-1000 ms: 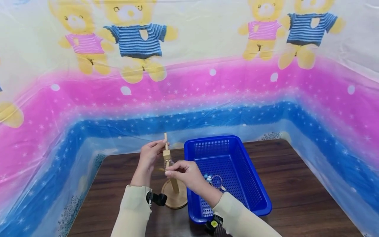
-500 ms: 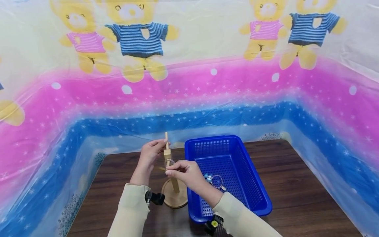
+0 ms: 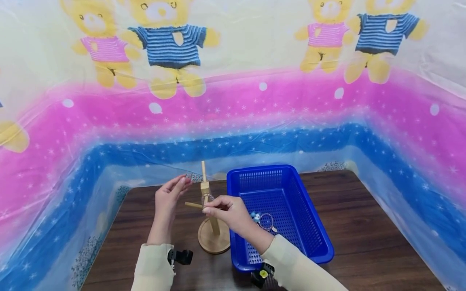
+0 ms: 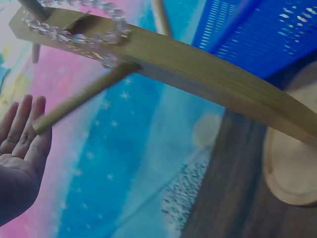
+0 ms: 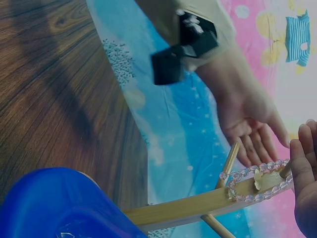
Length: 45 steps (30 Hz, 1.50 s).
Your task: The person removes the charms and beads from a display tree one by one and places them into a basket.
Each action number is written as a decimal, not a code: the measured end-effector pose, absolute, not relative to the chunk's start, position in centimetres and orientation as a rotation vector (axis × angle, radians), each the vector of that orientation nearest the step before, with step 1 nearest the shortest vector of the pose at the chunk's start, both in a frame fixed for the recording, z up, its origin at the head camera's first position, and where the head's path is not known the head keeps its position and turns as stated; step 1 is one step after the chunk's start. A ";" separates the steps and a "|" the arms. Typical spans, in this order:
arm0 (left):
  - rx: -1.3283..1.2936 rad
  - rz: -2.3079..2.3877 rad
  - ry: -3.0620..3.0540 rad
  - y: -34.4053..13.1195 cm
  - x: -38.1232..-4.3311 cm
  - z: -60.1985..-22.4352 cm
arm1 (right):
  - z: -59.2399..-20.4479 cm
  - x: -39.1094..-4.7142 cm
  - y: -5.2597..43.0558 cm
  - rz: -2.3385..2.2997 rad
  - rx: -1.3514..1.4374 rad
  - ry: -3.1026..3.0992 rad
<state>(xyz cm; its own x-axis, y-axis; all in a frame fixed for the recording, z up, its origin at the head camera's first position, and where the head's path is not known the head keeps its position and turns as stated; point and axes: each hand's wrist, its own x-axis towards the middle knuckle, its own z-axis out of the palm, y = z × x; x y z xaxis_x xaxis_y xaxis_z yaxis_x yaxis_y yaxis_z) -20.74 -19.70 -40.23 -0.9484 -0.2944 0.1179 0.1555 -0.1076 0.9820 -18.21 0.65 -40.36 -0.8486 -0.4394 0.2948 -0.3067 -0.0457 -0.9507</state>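
A wooden peg stand [image 3: 215, 227] rises from a round base, with pegs sticking out of its post. A bracelet of clear pinkish beads [image 5: 242, 198] with a gold-coloured charm hangs around one peg near the top. At that peg's tip, the thumb and index finger of my right hand [image 3: 233, 214] pinch the wood. My left hand [image 3: 168, 198] is apart from the stand on its left side and holds nothing. In the left wrist view, the left hand's fingers [image 4: 25, 119] are extended, and a side peg [image 4: 89, 94] overlaps them.
A blue plastic basket [image 3: 313, 226] stands right of the stand, under my right forearm. Inside lies another beaded bracelet [image 3: 267, 222] with a blue-and-white figure. The dark wooden table [image 3: 367, 226] is bordered by a printed cloth [image 3: 233, 105] behind and at the sides.
My left hand has let go of the stand's top peg and moved left and slightly down, uncovering a side peg. The right hand stays at the peg with the bracelet.
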 end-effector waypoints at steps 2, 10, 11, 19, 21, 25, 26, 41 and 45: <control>0.165 -2.155 -1.841 -19.9 -20.1 -41.0 | -40.3 -18.2 0.6 -2.043 -0.821 2.098; 0.206 -2.348 -1.632 -19.7 -17.7 -44.2 | -40.1 -18.0 0.7 -2.039 -0.811 2.108; 0.200 -2.379 -1.590 -19.6 -17.5 -44.5 | -40.1 -18.0 0.7 -2.039 -0.808 2.110; 0.248 -2.449 -1.468 -18.6 -16.8 -46.4 | -40.3 -18.1 0.6 -2.049 -0.813 2.115; 0.269 -2.451 -1.449 -18.3 -16.9 -46.6 | -40.3 -18.1 0.6 -2.051 -0.817 2.115; 0.281 -2.422 -1.416 -17.8 -17.1 -46.9 | -40.3 -18.1 0.6 -2.052 -0.813 2.109; 0.282 -2.414 -1.409 -17.7 -17.2 -46.9 | -40.3 -18.0 0.6 -2.053 -0.811 2.108; 0.310 -2.331 -1.400 -16.8 -17.8 -46.7 | -40.0 -17.8 0.8 -2.034 -0.779 2.146; 0.298 -2.332 -1.414 -16.8 -17.7 -46.6 | -40.1 -17.8 0.8 -2.030 -0.780 2.147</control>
<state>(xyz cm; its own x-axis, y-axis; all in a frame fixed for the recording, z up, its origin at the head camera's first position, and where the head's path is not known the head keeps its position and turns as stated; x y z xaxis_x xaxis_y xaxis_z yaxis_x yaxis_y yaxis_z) -17.71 -16.80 -46.64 -0.8992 -0.4370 0.0225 0.2221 -0.4115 0.8839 -17.84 0.75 -40.05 -0.8665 -0.4144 0.2784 -0.3011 -0.0109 -0.9535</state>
